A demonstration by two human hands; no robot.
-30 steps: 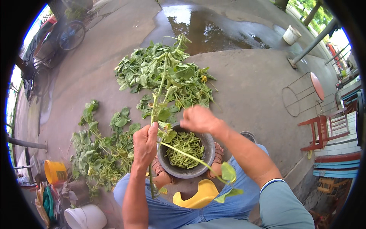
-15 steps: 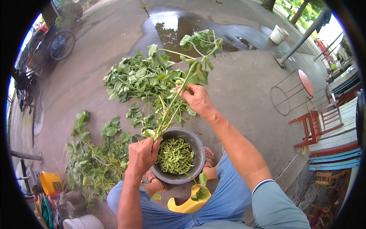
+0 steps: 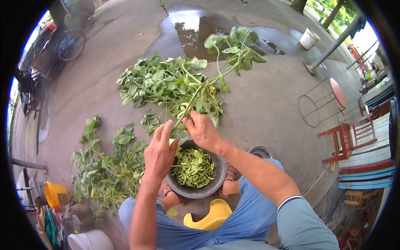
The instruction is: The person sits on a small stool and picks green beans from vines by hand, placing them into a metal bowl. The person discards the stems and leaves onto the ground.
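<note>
A green soybean plant (image 3: 195, 98) with pods and leaves slants away from me above a dark round basin (image 3: 218, 183). My left hand (image 3: 158, 146) is at the stem's lower end, fingers fairly straight and the stem running in between fingers and thumb; its exact grip is partly hidden. Just above it, my right hand (image 3: 203, 131) pinches the stem with thumb and fingers. Loose green pods (image 3: 193, 168) fill much of the basin, which stands between my feet.
Leafy plant heaps lie beyond the basin (image 3: 154, 81) and to its left (image 3: 110, 166). A yellow plastic stool (image 3: 208, 216) is beneath me, a metal bowl (image 3: 260, 151) by my right knee. A yellow bucket (image 3: 56, 194), white bucket (image 3: 91, 241), round stool (image 3: 336, 91) and red chair (image 3: 339, 141) stand around.
My right hand has slid down the stem towards my left hand, whose fingers have straightened upward. The plant's top has swung right. The leafy sprig over the basin's near rim is gone from there.
</note>
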